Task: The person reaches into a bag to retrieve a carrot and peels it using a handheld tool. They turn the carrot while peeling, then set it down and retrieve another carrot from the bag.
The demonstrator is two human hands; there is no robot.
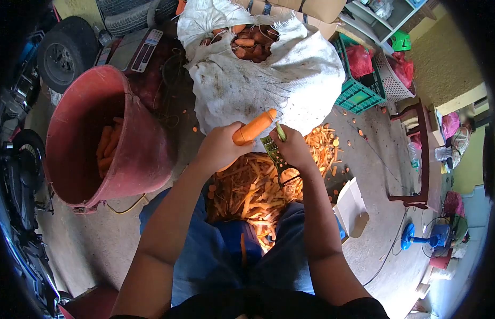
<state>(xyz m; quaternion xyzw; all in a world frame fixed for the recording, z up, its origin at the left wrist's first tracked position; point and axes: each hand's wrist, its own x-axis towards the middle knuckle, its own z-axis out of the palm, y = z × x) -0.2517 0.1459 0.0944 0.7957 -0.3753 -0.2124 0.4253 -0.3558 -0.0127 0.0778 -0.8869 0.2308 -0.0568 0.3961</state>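
Note:
My left hand (219,146) is closed around a thick orange carrot (254,127), its tip pointing up and to the right. Just right of it, my right hand (293,149) grips a green peeler (274,150) with a holed flat body. Carrot and peeler are close together; whether they touch is unclear. Below both hands lies a large pile of carrot peels (247,191), spreading between my legs. Beyond the hands stands a white sack (258,85), its torn opening showing unpeeled carrots (252,43). On the left, a red tub (143,143) holds several peeled carrots (109,143).
A green crate (359,95) and a white basket (388,77) stand at the upper right. An open white box (351,207) sits right of my knee. Farther right are a wooden frame (422,159) and a blue fan (417,239). A tyre (66,56) is upper left.

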